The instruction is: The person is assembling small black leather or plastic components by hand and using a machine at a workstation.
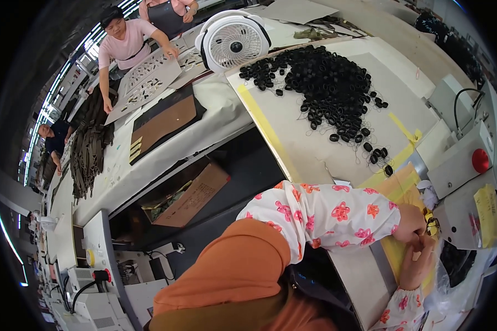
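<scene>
A small dark ring-shaped part (432,223) is sitting right at the foot of the grey machine (464,212), on the yellow-taped edge of the worktop (303,143). The left hand (413,223) is pinching closed on it, fingers pressed close to the machine's working point. The right hand (417,265) is lying just beneath, touching the left; whether it is gripping anything or only steadying cannot be told, since its fingers are turned away from the camera. Both forearms are wearing white sleeves with pink flowers (337,212).

Beyond the hands, a few loose black rings (378,154) are trailing along the yellow tape toward a big pile of black rings (326,83) spread over the worktop. A red push button (480,160) is sticking out of the machine housing above. Farther off, a white fan (234,41) is standing at the worktop's far corner, and a person in a pink shirt (128,41) is leaning over perforated boards at another table.

The risk here looks like the fingertips: they are so near the machine's head that a cycle starting early could nip them. The tiny part could also slip from the pinch and drop off the edge.
</scene>
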Action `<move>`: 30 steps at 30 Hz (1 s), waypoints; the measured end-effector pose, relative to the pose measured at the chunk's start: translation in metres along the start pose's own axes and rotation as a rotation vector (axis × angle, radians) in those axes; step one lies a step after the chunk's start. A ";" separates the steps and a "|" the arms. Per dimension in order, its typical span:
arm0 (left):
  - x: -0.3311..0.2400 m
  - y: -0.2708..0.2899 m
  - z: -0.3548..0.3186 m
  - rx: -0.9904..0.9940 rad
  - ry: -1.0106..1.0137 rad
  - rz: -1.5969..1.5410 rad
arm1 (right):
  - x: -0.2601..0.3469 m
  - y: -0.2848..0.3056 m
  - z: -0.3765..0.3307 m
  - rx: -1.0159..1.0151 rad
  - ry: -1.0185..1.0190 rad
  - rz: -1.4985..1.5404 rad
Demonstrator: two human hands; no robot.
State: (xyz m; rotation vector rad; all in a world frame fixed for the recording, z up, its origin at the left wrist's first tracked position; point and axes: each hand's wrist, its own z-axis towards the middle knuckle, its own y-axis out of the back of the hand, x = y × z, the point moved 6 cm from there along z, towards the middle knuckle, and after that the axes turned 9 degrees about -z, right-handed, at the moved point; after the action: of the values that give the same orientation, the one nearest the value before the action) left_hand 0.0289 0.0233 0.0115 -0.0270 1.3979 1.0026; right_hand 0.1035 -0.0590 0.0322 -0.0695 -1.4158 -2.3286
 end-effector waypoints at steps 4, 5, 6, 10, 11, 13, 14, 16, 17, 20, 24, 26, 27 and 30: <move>0.003 -0.003 0.004 0.035 -0.016 -0.050 | -0.002 0.003 -0.002 0.004 -0.025 0.037; 0.004 -0.005 0.008 0.000 -0.046 -0.047 | -0.008 0.004 -0.003 -0.011 -0.074 0.075; 0.003 -0.013 0.017 -0.014 -0.092 -0.064 | -0.018 0.008 -0.009 -0.026 -0.148 0.090; 0.006 0.006 0.007 -0.028 0.003 0.008 | -0.025 0.002 0.003 -0.057 -0.359 0.309; 0.011 0.016 -0.001 -0.001 0.087 -0.016 | -0.024 -0.008 0.008 -0.076 -0.347 0.375; 0.012 0.024 0.000 -0.059 -0.009 -0.107 | -0.025 -0.001 0.013 -0.038 -0.430 0.318; 0.010 0.022 0.006 -0.007 0.064 -0.090 | -0.035 0.000 0.009 -0.046 -0.517 0.386; 0.010 0.016 0.013 0.010 0.064 0.013 | -0.049 -0.004 0.005 -0.087 -0.486 0.384; 0.006 0.014 0.014 0.017 0.071 0.060 | -0.052 -0.005 0.004 -0.137 -0.449 0.386; 0.006 0.009 0.013 -0.026 0.088 0.072 | -0.047 0.000 0.004 -0.144 -0.486 0.376; 0.003 0.006 0.011 -0.107 0.146 -0.037 | -0.050 0.003 0.001 -0.184 -0.491 0.341; 0.002 0.004 0.011 -0.105 0.144 0.013 | -0.049 0.006 0.003 -0.182 -0.467 0.304; 0.002 0.006 0.010 -0.114 0.139 0.068 | -0.049 0.006 0.004 -0.184 -0.473 0.305; 0.010 0.006 0.013 -0.114 0.163 0.075 | -0.050 0.007 0.007 -0.195 -0.448 0.252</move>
State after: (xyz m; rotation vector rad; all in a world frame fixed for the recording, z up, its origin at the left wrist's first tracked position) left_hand 0.0341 0.0405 0.0095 -0.1443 1.4968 1.1628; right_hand 0.1505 -0.0401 0.0289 -0.8222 -1.2698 -2.3134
